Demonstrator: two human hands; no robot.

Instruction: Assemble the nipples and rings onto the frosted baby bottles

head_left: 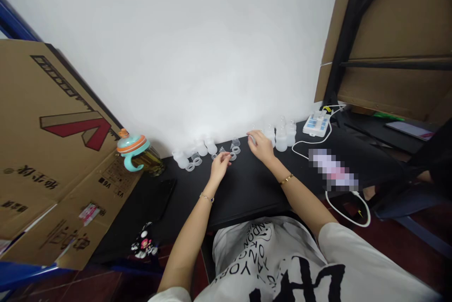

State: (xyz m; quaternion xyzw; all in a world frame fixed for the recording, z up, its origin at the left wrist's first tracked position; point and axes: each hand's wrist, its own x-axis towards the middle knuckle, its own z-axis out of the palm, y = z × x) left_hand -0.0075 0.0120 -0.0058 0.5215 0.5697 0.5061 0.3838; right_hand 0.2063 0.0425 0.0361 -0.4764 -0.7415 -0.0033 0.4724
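Lying mid-frame on the tabletop (243, 189), the lower clear ring (233, 159) sits just right of the left hand's (219, 167) bent fingers; the right hand (262, 146) is farther. Whether either pinches anything, I cannot tell.

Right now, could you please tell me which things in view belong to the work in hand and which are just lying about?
Likely the job's:
clear rings by the left hand
translucent bottles by the right hand

Probably lying about:
teal-handled jug
power strip
charm keyring
cardboard box
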